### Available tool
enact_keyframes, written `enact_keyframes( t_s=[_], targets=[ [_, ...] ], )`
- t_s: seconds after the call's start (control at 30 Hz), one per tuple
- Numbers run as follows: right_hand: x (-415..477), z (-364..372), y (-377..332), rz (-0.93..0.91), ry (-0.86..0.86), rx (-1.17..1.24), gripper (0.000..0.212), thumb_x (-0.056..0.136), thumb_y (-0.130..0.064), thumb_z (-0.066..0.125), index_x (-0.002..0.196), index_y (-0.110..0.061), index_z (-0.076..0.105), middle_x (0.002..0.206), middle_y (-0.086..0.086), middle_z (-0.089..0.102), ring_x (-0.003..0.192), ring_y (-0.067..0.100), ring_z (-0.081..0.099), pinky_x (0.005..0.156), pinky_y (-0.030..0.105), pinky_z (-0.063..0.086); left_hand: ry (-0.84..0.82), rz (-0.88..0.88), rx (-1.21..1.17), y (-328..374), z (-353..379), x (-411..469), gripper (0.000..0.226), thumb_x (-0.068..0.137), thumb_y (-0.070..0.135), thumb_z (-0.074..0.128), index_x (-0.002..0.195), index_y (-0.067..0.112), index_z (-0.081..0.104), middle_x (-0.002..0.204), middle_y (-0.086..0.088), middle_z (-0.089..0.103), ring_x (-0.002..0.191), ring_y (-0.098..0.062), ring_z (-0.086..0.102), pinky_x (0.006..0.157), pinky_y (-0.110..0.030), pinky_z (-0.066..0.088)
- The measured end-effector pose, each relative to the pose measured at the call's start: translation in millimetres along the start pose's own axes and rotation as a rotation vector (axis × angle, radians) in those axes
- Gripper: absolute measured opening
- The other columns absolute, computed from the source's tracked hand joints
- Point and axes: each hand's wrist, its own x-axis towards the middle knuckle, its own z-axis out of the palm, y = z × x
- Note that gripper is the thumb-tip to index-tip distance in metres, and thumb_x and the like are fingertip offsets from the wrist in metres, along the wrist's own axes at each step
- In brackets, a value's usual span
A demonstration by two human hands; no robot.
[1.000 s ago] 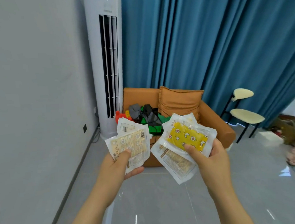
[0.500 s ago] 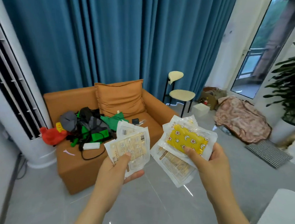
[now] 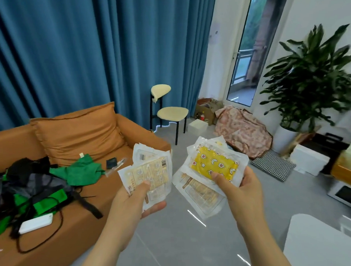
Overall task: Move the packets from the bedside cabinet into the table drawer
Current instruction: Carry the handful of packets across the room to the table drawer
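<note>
**Two loose fans of light, slick packets being carried in mid-air**

The left hand (image 3: 133,203) is pinching two overlapped packets (image 3: 150,174) by their lower corner, thumb pressing on top and fingers curling underneath. The right hand (image 3: 239,192) is gripping a second small stack the same way. In it a yellow packet (image 3: 214,165) with a star-and-moon print is lying uppermost, and a clear packet (image 3: 199,194) is jutting out below it. All of them are hanging in the air above the floor, near the sofa (image 3: 80,133). Neither the bedside cabinet nor the drawer is showing, though the white rounded corner (image 3: 316,243) at the lower right may be the bench.

The packets are looking like thin sealed plastic pouches. They are probably very light, floppy along the clear margins and a little stiffer where the contents sit. The glossy film is likely sliding easily, sheet over sheet. The safest hold is probably across the overlap, so that one pinch is trapping every layer. The lower packets are sticking out furthest and seem the likeliest to slip free.
</note>
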Motion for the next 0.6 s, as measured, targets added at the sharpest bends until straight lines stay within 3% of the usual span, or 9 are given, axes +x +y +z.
enact_keyframes(
  t_s=[0.27,0.47,0.53,0.6],
  targets=[
    [93,9,27,0.019,0.142,-0.024,0.030,0.076,-0.006,0.076,0.097,-0.024,0.065,0.089,-0.008,0.075,0.079,0.007,0.072,0.063,0.024,0.055,-0.141,-0.031,0.073,-7,44,122,0.027,0.097,0.019,0.049,0.115,0.038,0.055,0.124,0.008,0.062,0.104,-0.026,0.065,0.084,-0.049,0.056],
    [166,30,39,0.015,0.291,-0.067,0.030,0.075,-0.005,0.077,0.092,-0.027,0.064,0.084,-0.011,0.074,0.078,0.008,0.072,0.064,0.026,0.056,-0.326,-0.030,0.112,8,76,227,0.031,0.098,0.014,0.046,0.106,0.042,0.056,0.110,0.016,0.066,0.104,-0.022,0.065,0.068,-0.034,0.059],
    [183,34,41,0.021,0.321,-0.091,0.029,0.075,-0.005,0.076,0.093,-0.025,0.065,0.085,-0.009,0.074,0.079,0.010,0.072,0.065,0.027,0.057,-0.350,-0.065,0.109,11,87,255,0.029,0.098,0.013,0.047,0.109,0.039,0.055,0.111,0.012,0.066,0.103,-0.024,0.065,0.068,-0.036,0.060],
    [199,38,45,0.033,0.364,-0.090,0.028,0.076,-0.005,0.075,0.094,-0.024,0.065,0.084,-0.010,0.074,0.078,0.008,0.071,0.059,0.020,0.055,-0.401,-0.097,0.125,9,97,283,0.028,0.097,0.013,0.048,0.110,0.037,0.055,0.113,0.008,0.067,0.098,-0.024,0.068,0.073,-0.041,0.059]
  ],
)
